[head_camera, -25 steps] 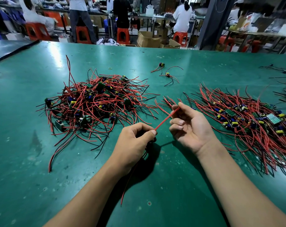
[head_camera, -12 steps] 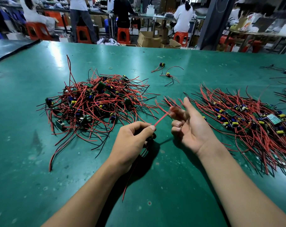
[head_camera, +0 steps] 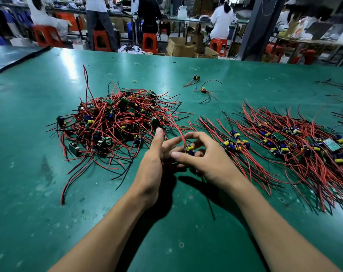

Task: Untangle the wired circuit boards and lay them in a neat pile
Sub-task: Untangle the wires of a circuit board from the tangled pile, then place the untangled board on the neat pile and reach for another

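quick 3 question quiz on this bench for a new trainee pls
1. True or false: the tangled pile lies left of the neat pile.
2. Which hand grips the single board? A left, B right, C neither.
3. Fill in: ___ stray boards lie on their own beyond the piles.

Key: 1 true. 2 B, the right hand curls its fingers round it. 3 two.

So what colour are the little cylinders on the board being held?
Yellow and blue, on the board in the right hand; head view, centre.
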The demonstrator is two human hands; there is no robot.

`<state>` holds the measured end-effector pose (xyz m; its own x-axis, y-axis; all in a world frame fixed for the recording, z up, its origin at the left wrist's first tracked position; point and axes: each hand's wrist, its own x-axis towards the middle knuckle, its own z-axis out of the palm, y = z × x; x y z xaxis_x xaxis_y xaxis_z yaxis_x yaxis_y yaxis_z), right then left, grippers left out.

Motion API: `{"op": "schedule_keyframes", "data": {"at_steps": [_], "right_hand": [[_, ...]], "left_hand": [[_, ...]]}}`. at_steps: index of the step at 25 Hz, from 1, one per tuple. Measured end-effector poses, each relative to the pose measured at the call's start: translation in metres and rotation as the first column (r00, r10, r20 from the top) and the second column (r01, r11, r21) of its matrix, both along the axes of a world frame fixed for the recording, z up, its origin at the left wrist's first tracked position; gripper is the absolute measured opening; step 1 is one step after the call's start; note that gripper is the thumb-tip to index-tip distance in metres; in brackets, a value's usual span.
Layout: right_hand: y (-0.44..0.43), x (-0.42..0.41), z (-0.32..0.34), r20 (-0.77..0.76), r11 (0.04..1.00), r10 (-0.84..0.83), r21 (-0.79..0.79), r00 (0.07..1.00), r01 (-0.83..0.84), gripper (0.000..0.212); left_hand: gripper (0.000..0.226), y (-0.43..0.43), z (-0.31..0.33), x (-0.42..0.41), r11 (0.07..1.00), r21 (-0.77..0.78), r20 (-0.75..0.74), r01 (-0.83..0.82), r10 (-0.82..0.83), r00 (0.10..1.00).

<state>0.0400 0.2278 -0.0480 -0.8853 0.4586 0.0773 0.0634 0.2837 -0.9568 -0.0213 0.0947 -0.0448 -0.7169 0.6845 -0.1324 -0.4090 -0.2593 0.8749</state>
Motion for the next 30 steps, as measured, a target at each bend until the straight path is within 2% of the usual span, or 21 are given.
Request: {"op": "schedule_keyframes", "data": {"at_steps": [2,4,6,7,8,10,12,14,15,17,19,20,22,24,27,30], "right_hand": [[0.001,-0.001,-0.004,-0.029,0.977,-0.087,0.194,0.996,0.091,0.044],[0.006,-0.001,-0.003,-0.083,0.948,-0.187,0.246,0.979,0.202,0.023],[0.012,0.000,-0.002,-0.125,0.892,-0.315,0.300,0.941,0.338,0.012],[0.016,0.000,-0.001,-0.141,0.848,-0.382,0.338,0.913,0.408,0.012],[0.019,0.002,0.000,-0.152,0.796,-0.448,0.380,0.881,0.471,0.012],[0.026,0.005,0.002,-0.158,0.680,-0.554,0.481,0.818,0.553,0.017],[0.031,0.009,0.002,-0.120,0.558,-0.629,0.618,0.768,0.554,0.026],[0.030,0.010,0.003,-0.104,0.490,-0.645,0.704,0.758,0.514,0.035],[0.028,0.009,0.004,-0.133,0.499,-0.595,0.713,0.793,0.494,0.034],[0.020,0.005,0.005,-0.200,0.608,-0.375,0.684,0.905,0.403,0.022],[0.010,0.002,0.002,-0.135,0.721,-0.166,0.660,0.977,0.214,0.014],[0.007,0.000,-0.001,-0.060,0.744,-0.107,0.658,0.992,0.120,0.015],[0.007,-0.001,-0.009,0.078,0.736,-0.107,0.676,0.991,0.026,0.020],[0.011,-0.001,-0.013,0.084,0.728,-0.174,0.682,0.981,0.070,0.021],[0.016,-0.001,-0.013,0.001,0.745,-0.261,0.636,0.965,0.201,0.017],[0.013,-0.003,-0.014,-0.021,0.773,-0.271,0.592,0.962,0.230,0.012]], "left_hand": [[0.067,0.002,0.001,0.001,1.000,0.006,0.022,-0.022,0.022,1.000],[0.046,0.005,-0.001,0.003,0.991,-0.055,-0.049,-0.124,0.121,0.991],[0.020,0.005,-0.003,0.004,0.934,-0.159,-0.296,-0.319,0.263,0.918],[0.012,0.003,-0.006,0.003,0.883,-0.200,-0.460,-0.425,0.298,0.837],[0.009,0.001,-0.008,0.002,0.831,-0.222,-0.589,-0.511,0.304,0.749],[0.012,-0.004,-0.010,-0.002,0.744,-0.247,-0.712,-0.621,0.295,0.637],[0.020,-0.008,-0.010,-0.010,0.678,-0.284,-0.722,-0.678,0.314,0.617],[0.027,-0.011,-0.010,-0.015,0.630,-0.322,-0.686,-0.706,0.359,0.633],[0.028,-0.012,-0.009,-0.016,0.612,-0.318,-0.676,-0.724,0.388,0.626],[0.029,-0.013,-0.008,-0.017,0.581,-0.283,-0.669,-0.763,0.451,0.591],[0.029,-0.014,-0.007,-0.019,0.551,-0.252,-0.672,-0.796,0.492,0.554],[0.029,-0.016,-0.007,-0.020,0.549,-0.251,-0.667,-0.797,0.499,0.554],[0.024,-0.016,-0.006,-0.021,0.592,-0.274,-0.640,-0.758,0.476,0.603],[0.021,-0.014,-0.006,-0.018,0.647,-0.292,-0.671,-0.704,0.387,0.633],[0.021,-0.012,-0.007,-0.013,0.636,-0.297,-0.772,-0.713,0.279,0.571],[0.024,-0.015,-0.007,-0.015,0.593,-0.277,-0.799,-0.756,0.294,0.524]]}}
